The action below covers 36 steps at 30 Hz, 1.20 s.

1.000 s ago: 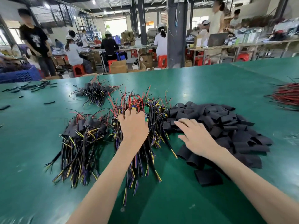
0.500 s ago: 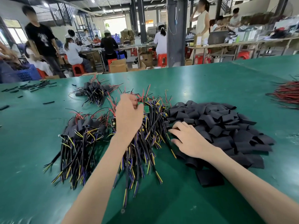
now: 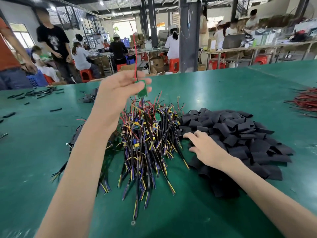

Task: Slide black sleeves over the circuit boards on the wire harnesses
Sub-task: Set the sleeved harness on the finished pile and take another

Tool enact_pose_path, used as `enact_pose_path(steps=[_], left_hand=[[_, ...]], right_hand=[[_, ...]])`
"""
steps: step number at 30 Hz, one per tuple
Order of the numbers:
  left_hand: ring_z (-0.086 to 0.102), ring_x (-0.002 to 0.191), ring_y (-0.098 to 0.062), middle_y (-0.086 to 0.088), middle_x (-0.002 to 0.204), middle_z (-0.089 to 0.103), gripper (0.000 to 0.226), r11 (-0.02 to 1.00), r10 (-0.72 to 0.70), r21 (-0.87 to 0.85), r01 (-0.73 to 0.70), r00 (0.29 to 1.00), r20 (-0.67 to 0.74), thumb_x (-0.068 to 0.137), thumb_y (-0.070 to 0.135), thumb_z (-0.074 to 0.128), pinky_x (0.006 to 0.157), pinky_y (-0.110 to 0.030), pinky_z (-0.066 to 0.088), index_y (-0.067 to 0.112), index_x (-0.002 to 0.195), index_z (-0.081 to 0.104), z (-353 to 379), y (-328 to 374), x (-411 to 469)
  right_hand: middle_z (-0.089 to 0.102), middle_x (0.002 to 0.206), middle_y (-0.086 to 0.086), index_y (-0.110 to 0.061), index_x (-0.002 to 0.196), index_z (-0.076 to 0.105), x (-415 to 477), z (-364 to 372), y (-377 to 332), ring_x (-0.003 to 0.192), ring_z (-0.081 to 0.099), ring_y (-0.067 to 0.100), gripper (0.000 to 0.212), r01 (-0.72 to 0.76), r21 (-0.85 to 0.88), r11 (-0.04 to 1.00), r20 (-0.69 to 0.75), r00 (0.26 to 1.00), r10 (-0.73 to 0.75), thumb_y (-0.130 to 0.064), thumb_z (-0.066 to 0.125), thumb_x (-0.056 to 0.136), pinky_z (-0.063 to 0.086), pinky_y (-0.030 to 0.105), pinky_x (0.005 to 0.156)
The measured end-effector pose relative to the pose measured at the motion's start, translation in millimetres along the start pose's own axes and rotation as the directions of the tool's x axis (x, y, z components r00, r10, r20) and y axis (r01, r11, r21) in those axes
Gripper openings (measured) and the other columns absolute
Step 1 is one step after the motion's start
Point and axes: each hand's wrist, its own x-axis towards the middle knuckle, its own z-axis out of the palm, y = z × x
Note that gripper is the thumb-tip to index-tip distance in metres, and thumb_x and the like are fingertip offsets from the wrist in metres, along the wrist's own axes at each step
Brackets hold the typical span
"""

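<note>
The left hand [image 3: 118,86], raised above the green tabletop [image 3: 223,93], pinches a green circuit board [image 3: 143,90] whose red wire [image 3: 135,54] stands upward. The right hand [image 3: 204,146] rests, fingers loosely spread, on the edge of the heap of black sleeves [image 3: 240,131], just beside the pile of wire harnesses [image 3: 147,134].

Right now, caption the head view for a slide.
Left hand holds a green circuit board above the harness pile; right hand rests on black sleeves.
</note>
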Motion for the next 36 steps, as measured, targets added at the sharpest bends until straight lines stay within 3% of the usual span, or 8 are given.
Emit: enact_pose_path(steps=[8,12,14,19,23,29,32,36], left_hand=[[0.064,0.076,-0.02,-0.011,0.094,0.063,0.022,0.872,0.067,-0.437,-0.222,0.937,-0.342,0.093,-0.006,0.041,0.073,-0.031,0.053,0.003,0.104,0.057,-7.6,21.7,1.7],[0.062,0.075,-0.01,0.003,0.096,0.065,0.034,0.915,0.403,0.128,-0.383,0.848,-0.345,0.087,0.002,0.043,0.061,-0.022,0.046,0.014,0.115,0.059,-30.8,22.4,6.7],[0.057,0.086,-0.008,0.006,0.098,0.061,0.035,0.717,0.567,0.575,-0.394,0.809,-0.153,0.092,0.009,0.042,0.074,-0.023,0.045,0.017,0.123,0.057,-35.5,13.4,7.4],[0.046,0.101,-0.018,-0.005,0.101,0.056,0.049,0.412,0.22,0.881,-0.231,0.964,0.15,0.096,0.042,0.031,0.081,-0.03,0.041,0.01,0.118,0.06,-11.1,-46.7,-18.0],[0.052,0.093,-0.026,-0.005,0.093,0.063,0.059,0.429,0.061,0.85,-0.306,0.949,0.31,0.095,0.052,0.026,0.082,-0.035,0.042,0.009,0.099,0.066,-1.5,-93.9,-39.9],[0.063,0.09,-0.019,0.009,0.077,0.068,0.036,0.477,0.182,0.831,-0.286,0.957,0.225,0.081,-0.013,0.056,0.102,-0.057,0.028,0.009,0.107,0.066,8.6,-125.3,-58.3],[0.061,0.08,-0.019,0.003,0.089,0.066,0.054,0.636,0.176,0.721,-0.276,0.961,0.212,0.075,-0.027,0.047,0.091,-0.044,0.043,0.005,0.116,0.06,9.0,-126.0,-56.8],[0.049,0.058,-0.002,0.013,0.067,0.054,0.017,0.764,0.143,0.609,-0.213,0.976,0.163,0.097,0.008,0.048,0.062,-0.013,0.035,0.011,0.099,0.065,14.6,-119.7,-59.3]], right_hand=[[0.046,0.109,0.009,-0.02,0.142,0.026,-4.8,-4.4,-1.3,0.1,0.037,0.025,0.053,-0.009,-0.054,0.999,-0.055,0.998,0.006,-0.012,0.049,0.095,0.036,0.036,0.09],[0.043,0.121,0.012,-0.013,0.142,0.025,-6.4,-11.6,-2.8,0.108,0.037,0.028,0.054,-0.031,0.002,1.0,-0.131,0.991,0.031,-0.008,0.049,0.094,0.032,0.034,0.093],[0.042,0.123,0.012,-0.01,0.142,0.027,-6.4,-15.7,-5.9,0.11,0.037,0.028,0.054,-0.03,0.101,0.994,-0.174,0.984,0.048,-0.006,0.05,0.093,0.029,0.032,0.094],[0.046,0.119,0.011,-0.006,0.138,0.036,-8.7,-23.7,-13.8,0.114,0.04,0.025,0.049,0.01,0.291,0.957,-0.249,0.966,0.066,-0.012,0.055,0.093,0.025,0.024,0.092],[0.049,0.117,0.011,-0.005,0.135,0.04,-10.7,-21.5,-13.3,0.113,0.044,0.025,0.049,0.026,0.289,0.957,-0.252,0.967,0.049,-0.012,0.059,0.09,0.025,0.02,0.095],[0.049,0.116,0.009,-0.007,0.133,0.043,-12.1,-20.4,-14.1,0.113,0.044,0.023,0.046,-0.001,0.308,0.951,-0.248,0.965,0.081,-0.012,0.059,0.091,0.023,0.015,0.089],[0.051,0.117,0.007,-0.01,0.131,0.047,-12.6,-20.3,-15.5,0.112,0.046,0.019,0.043,-0.03,0.368,0.929,-0.215,0.97,0.116,-0.012,0.06,0.09,0.025,0.013,0.089],[0.059,0.114,0.001,-0.016,0.122,0.057,-13.0,-26.5,-17.6,0.102,0.054,0.012,0.036,-0.104,0.643,0.759,-0.109,0.968,0.225,-0.009,0.063,0.087,0.038,0.024,0.097]])
